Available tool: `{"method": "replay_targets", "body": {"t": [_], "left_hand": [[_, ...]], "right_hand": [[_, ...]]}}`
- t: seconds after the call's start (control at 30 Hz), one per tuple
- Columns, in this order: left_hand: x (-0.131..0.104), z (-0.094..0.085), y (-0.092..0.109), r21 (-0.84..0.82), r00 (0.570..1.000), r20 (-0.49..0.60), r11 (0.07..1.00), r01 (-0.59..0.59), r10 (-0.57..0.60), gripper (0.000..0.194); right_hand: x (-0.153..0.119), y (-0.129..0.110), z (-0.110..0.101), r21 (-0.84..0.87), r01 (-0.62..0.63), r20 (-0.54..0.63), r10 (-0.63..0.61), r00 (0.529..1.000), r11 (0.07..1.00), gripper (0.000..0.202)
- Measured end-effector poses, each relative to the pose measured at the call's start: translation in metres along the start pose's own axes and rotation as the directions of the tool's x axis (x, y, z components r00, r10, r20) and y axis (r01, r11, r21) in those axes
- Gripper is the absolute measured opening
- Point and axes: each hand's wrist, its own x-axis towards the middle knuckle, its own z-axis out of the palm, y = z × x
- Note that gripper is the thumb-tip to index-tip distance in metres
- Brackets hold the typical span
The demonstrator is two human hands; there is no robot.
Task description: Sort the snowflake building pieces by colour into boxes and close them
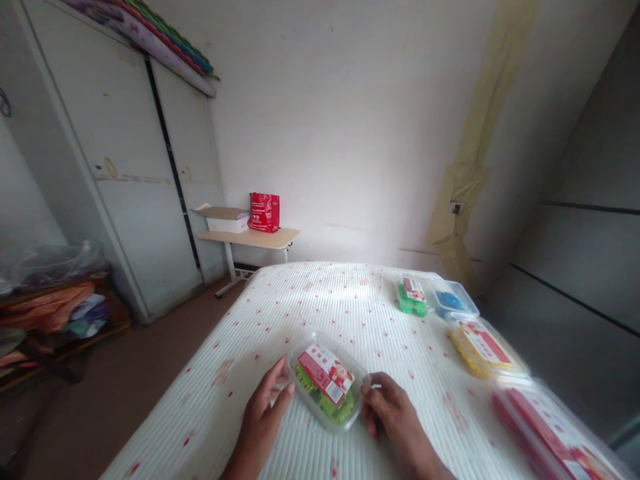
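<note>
A clear plastic box (316,412) with a lid lies in front of me on the patterned mattress cover. Through it show green pieces, and a red and white label (326,373) sits on its top. My left hand (267,408) grips the box's left edge, thumb and fingers at the rim. At the opposite corner, my right hand (387,407) pinches the rim between curled fingers and thumb. The lid appears to be on. What the green pieces are I cannot make out.
Along the right edge stand a box with green contents (413,297), a box with a blue thing (453,301), a box with yellow contents (484,350) and a large pink box (550,430). A red bag (264,213) and a carton (226,221) rest on a small table (273,239) behind.
</note>
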Motion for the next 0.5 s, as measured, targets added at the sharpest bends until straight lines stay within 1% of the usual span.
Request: {"method": "replay_targets", "body": {"t": [0.1, 0.2, 0.3, 0.4, 0.5], "left_hand": [[-0.001, 0.001, -0.009, 0.056, 0.998, 0.04, 0.997, -0.047, 0.044, 0.056], [0.0, 0.0, -0.018, 0.076, 0.992, 0.102, 0.994, -0.08, 0.072, 0.055], [0.002, 0.001, -0.028, 0.094, 0.977, 0.182, 0.987, -0.129, 0.11, 0.058], [-0.001, 0.005, -0.032, 0.112, 0.958, 0.247, 0.978, -0.175, 0.144, 0.059], [-0.008, 0.009, -0.031, 0.136, 0.945, 0.287, 0.97, -0.199, 0.154, 0.055]], "right_hand": [[0.001, 0.002, 0.0, 0.063, 0.021, -0.031, -0.019, 0.999, 0.998, 0.036], [0.0, 0.001, -0.005, 0.154, 0.032, -0.074, -0.021, 0.997, 0.988, 0.032], [-0.003, -0.001, -0.014, 0.222, -0.034, -0.111, 0.06, 0.992, 0.975, 0.029], [-0.006, -0.004, -0.023, 0.252, -0.119, -0.093, 0.147, 0.985, 0.96, 0.031], [-0.01, -0.007, -0.032, 0.254, -0.135, -0.093, 0.164, 0.982, 0.958, 0.029]]}}
